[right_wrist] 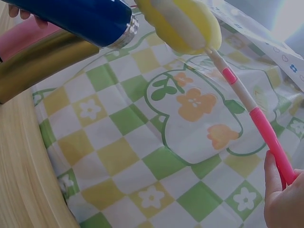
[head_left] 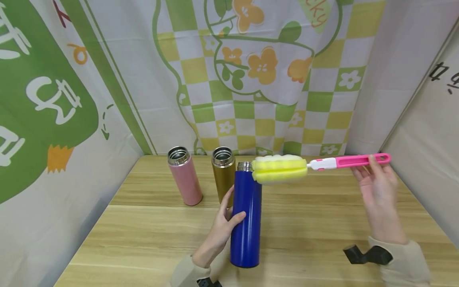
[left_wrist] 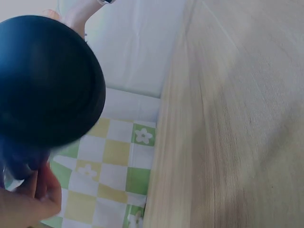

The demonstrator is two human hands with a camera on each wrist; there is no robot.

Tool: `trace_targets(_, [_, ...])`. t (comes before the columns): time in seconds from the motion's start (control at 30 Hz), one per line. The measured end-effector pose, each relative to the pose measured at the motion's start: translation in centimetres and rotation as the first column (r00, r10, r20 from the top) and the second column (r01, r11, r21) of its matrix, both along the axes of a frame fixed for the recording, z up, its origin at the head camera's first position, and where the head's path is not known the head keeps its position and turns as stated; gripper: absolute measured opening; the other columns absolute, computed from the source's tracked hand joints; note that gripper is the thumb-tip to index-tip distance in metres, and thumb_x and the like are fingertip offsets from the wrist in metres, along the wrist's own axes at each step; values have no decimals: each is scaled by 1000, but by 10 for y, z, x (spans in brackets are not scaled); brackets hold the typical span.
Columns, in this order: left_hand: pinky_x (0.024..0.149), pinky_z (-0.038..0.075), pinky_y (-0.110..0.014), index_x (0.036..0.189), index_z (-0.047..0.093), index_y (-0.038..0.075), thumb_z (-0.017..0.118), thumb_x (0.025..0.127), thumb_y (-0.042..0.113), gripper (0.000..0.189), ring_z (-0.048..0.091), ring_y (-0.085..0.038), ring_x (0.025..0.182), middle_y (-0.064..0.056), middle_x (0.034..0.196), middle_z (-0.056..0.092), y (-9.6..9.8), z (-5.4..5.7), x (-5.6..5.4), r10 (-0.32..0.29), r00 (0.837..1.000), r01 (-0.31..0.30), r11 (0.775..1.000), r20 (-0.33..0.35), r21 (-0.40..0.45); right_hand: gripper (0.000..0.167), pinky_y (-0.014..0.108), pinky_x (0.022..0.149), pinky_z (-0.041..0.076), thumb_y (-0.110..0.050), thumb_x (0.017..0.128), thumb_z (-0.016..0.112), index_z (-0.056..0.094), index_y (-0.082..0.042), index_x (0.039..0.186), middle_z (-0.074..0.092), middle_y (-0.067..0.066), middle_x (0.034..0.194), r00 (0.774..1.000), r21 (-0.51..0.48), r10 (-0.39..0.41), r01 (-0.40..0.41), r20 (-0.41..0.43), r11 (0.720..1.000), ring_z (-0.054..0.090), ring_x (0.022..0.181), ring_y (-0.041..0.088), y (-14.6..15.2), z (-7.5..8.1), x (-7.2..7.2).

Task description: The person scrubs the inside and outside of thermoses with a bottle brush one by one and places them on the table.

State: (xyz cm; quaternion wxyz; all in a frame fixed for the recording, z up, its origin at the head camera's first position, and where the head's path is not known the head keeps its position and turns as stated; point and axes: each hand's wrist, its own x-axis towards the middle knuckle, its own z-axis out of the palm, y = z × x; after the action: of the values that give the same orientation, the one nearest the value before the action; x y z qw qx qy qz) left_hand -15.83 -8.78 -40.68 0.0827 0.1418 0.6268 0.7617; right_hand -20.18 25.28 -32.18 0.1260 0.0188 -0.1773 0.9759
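Note:
My left hand (head_left: 218, 231) grips a tall blue thermos bottle (head_left: 246, 223) around its middle, held above the table with its steel mouth uncapped. In the left wrist view the dark round base (left_wrist: 47, 80) of the bottle faces the camera. My right hand (head_left: 380, 193) pinches the pink handle (head_left: 358, 160) of a bottle brush near its end. The brush's yellow and white sponge head (head_left: 279, 169) lies sideways, near the bottle's mouth in the head view. The right wrist view shows the sponge head (right_wrist: 185, 23) outside the bottle mouth (right_wrist: 126, 33).
A pink bottle (head_left: 186, 179) and a gold bottle (head_left: 223, 171) stand uncapped on the wooden table (head_left: 143, 239), behind and left of the blue one. A patterned cloth (head_left: 251, 99) hangs along the table's back edge. Cloth walls flank both sides.

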Motion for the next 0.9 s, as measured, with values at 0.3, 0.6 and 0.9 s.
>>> trace_targets(0.3, [90,40,-37,142,3,24,37,94,9,60,51,-21,108,-13,125,45,0,7,5,-164,986,144,940,38,310,8,40,76,49,8,83,50,46,3,89,56,18,78,1000,-2,15,-15,-7,1000,61,71,33,1,1,2])
trace_targets(0.6, [87,42,-35,141,7,25,43,93,20,60,51,-16,105,-5,125,43,7,11,9,-132,973,70,949,187,307,8,39,73,50,9,83,50,46,4,87,57,18,77,999,61,-28,30,-30,998,62,69,32,-6,0,1])
trace_targets(0.9, [81,46,-37,141,9,20,60,84,17,76,58,-20,95,-13,115,53,9,6,6,-81,985,38,963,152,267,9,38,73,50,8,83,51,46,3,89,56,17,79,999,88,-44,45,-21,995,62,70,31,-12,-1,-1])
